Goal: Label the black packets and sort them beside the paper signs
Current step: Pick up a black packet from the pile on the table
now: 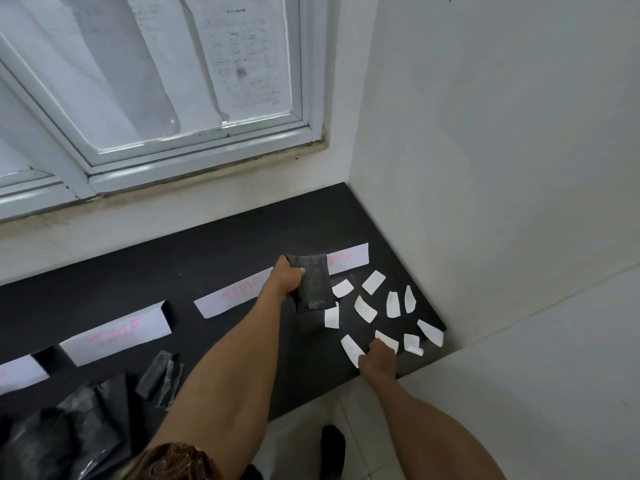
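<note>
Grips one black packet in the left hand, thumb on top and fingers curled round its left edge. Holds it over the desk, covering the left end of the farthest paper sign. Reaches with the right hand into the white labels scattered just right of and nearer than the packet. Fingertips bear down on one slip; cannot tell whether pinching or only pressing.

Best to lift that slip alone, without dragging those around it. Then lay the packet flat and smooth the label onto a flat part of its face. Should match label wording to sign before setting down: more signs left of the packet, more packets far left and nearer.
</note>
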Available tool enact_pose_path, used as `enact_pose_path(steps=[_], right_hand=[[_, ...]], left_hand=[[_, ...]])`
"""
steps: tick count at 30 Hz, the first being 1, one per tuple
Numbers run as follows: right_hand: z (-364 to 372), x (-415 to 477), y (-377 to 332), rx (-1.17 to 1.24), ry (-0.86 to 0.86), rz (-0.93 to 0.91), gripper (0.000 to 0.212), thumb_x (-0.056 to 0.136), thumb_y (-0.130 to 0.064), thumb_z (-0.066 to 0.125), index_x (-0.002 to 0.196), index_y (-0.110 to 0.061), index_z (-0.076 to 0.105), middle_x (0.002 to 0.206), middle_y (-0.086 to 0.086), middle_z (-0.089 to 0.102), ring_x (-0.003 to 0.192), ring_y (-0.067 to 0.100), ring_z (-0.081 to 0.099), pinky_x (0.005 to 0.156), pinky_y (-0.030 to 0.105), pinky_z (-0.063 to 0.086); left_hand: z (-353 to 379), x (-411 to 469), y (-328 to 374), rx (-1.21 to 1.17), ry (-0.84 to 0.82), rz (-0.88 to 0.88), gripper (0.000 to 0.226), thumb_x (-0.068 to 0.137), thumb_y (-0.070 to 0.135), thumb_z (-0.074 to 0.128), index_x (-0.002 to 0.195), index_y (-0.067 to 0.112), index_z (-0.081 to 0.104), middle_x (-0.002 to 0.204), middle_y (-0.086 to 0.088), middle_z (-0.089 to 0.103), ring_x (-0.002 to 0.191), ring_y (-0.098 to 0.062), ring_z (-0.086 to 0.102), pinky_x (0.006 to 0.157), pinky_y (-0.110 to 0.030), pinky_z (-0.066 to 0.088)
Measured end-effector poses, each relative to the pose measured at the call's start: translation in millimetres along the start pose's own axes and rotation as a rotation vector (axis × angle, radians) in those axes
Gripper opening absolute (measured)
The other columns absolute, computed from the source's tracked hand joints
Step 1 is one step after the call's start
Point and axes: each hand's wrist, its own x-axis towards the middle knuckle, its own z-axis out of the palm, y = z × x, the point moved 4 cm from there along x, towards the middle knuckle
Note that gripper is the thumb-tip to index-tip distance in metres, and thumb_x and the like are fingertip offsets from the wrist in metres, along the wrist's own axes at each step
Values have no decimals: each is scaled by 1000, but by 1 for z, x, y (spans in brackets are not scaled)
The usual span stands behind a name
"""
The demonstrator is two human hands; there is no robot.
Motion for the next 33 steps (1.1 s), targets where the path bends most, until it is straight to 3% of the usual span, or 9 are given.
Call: enact_pose_path(steps=[8,12,17,19,21,23,27,29,33], right_hand=[[-7,1,-12,97,41,-2,31,83,-14,58,114,-10,58,116,10,64,112,28,57,89,31,45],[-36,-5,-37,422,208,19,41,82,-8,57,122,-10,59,115,11,67,112,30,59,83,26,40],[-89,-25,-110,830,420,-156,38,82,-17,70,118,-12,59,82,-1,68,89,21,65,86,28,46],[-99,-36,-142,912,431,-276,39,81,-19,74,117,-13,60,79,0,69,77,12,64,82,13,47],[-99,-45,-169,940,408,-377,40,82,-22,75,118,-15,59,78,0,71,72,3,63,67,0,41],[-91,-56,-189,929,365,-421,43,82,-24,75,120,-18,58,79,-4,71,75,3,65,63,3,40],[-72,-79,-212,873,287,-442,44,81,-25,75,122,-17,58,78,-6,70,74,4,64,62,7,38],[-65,-88,-218,850,265,-435,45,82,-25,75,122,-16,57,78,-6,69,72,1,61,60,6,36],[-52,-106,-231,827,217,-423,48,84,-27,74,126,-15,54,89,2,74,84,11,66,63,10,38]], left_hand=[[-3,-2,2,-1,4,-8,42,95,11,55,133,6,38,133,-16,50,117,-33,53,99,-49,47],[-8,-6,10,-42,27,24,37,96,9,52,131,5,41,131,-17,51,116,-32,53,94,-43,48],[-24,-20,23,-172,59,68,31,96,5,46,126,7,44,124,-14,53,111,-30,54,98,-43,47],[-34,-28,29,-217,55,86,24,96,4,42,118,9,46,116,-12,53,101,-27,53,91,-41,48],[-44,-34,33,-255,67,86,14,96,4,40,100,15,48,104,-7,55,91,-23,55,81,-38,49],[-57,-41,35,-290,77,81,18,96,5,37,91,19,48,96,-5,56,85,-21,56,71,-36,49],[-85,-55,35,-318,95,69,29,96,7,35,123,10,43,114,-13,56,102,-31,58,70,-38,52],[-97,-61,32,-335,91,71,28,96,8,35,122,11,43,110,-14,59,97,-30,61,72,-39,54],[-122,-73,25,-383,96,76,20,96,6,36,112,12,44,95,-10,60,79,-23,60,52,-29,49]])
